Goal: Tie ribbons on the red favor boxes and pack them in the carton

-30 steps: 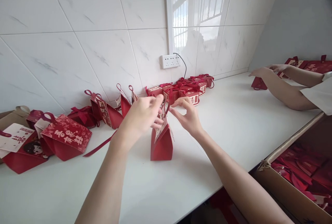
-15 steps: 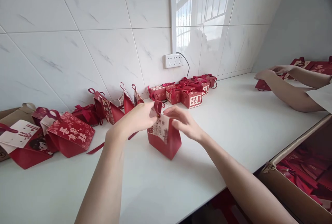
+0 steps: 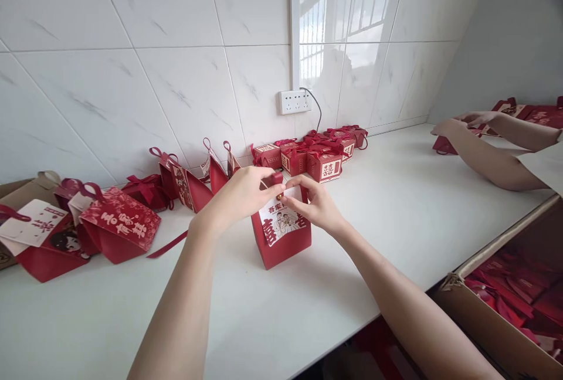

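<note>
A red gift box (image 3: 285,251) with a white printed front flap stands upright on the white table in front of me. From the left, my left hand (image 3: 250,192) is closed on its top, by the red ribbon loop (image 3: 277,178). My right hand (image 3: 315,201) pinches at the top of the flap from the right, thumb and forefinger close to a small gold bead (image 3: 280,196). Both hands meet around that bead. A loose red ribbon (image 3: 169,245) lies on the table left of the box, partly hidden behind my left forearm.
Several red gift boxes (image 3: 118,224) stand at the left. More with bows (image 3: 324,166) sit against the tiled wall, below a socket strip (image 3: 295,102). At the far right, another person's hands (image 3: 460,125) hold a red box. A carton (image 3: 497,230) of red packaging stands right front.
The gift box has turned so that its printed front faces me. My right hand has moved in from the box's side to the bead at the top.
</note>
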A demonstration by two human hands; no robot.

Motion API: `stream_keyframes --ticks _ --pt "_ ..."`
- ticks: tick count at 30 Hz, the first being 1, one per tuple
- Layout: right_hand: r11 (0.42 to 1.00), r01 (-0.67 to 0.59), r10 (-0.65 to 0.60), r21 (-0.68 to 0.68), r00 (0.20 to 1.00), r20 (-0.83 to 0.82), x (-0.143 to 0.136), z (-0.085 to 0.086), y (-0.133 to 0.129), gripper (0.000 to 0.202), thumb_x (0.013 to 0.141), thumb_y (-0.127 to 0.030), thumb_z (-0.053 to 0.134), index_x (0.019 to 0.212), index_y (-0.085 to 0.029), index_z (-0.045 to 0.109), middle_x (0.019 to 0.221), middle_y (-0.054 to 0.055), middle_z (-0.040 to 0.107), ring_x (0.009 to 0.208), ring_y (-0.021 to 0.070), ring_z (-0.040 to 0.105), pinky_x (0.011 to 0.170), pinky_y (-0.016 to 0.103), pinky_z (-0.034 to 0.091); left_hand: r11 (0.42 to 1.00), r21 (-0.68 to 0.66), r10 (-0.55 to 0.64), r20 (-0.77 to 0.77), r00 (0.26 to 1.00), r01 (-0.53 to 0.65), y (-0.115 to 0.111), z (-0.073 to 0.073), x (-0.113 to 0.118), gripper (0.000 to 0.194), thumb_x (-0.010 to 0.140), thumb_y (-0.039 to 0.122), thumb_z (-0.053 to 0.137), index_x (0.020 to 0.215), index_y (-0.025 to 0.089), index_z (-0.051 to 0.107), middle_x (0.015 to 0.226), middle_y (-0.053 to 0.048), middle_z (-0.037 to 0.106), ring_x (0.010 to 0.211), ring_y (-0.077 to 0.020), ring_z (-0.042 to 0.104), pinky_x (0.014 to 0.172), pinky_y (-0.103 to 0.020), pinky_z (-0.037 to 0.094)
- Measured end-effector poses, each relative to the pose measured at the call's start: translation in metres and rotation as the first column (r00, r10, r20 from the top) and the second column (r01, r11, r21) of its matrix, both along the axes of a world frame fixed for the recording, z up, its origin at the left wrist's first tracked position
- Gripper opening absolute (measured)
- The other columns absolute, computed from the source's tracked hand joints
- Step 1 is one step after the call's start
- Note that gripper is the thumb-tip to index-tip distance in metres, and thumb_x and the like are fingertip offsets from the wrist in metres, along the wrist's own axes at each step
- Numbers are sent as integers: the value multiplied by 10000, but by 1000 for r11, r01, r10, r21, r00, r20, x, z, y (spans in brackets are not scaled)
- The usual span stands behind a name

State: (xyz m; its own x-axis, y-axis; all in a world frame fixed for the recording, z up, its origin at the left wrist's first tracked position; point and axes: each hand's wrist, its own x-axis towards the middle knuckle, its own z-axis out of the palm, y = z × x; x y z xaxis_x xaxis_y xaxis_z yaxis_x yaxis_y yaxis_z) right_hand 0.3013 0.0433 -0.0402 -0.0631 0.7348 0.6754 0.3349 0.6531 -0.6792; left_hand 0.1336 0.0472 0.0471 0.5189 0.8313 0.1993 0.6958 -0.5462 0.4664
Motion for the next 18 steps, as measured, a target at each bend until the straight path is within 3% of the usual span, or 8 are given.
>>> stream_keyframes --ticks 10,18 --pt "992 77 -83 96 995 57 -6 -4 1 98 810 -293 595 834 -203 568 822 31 588 787 178 555 681 290 439 999 4 52 -19 998 -52 0 -1 1 319 859 403 438 621 190 439 571 32 450 480 -96 359 451 -238 247" --pt "990 88 -96 109 992 77 -6 -6 2 106 820 -300 589 859 -203 572 798 27 563 755 174 535 655 286 429 997 19 80 24 997 -80 3 -3 3 230 834 423 496 793 212 579 574 40 479 496 -109 385 465 -243 284"
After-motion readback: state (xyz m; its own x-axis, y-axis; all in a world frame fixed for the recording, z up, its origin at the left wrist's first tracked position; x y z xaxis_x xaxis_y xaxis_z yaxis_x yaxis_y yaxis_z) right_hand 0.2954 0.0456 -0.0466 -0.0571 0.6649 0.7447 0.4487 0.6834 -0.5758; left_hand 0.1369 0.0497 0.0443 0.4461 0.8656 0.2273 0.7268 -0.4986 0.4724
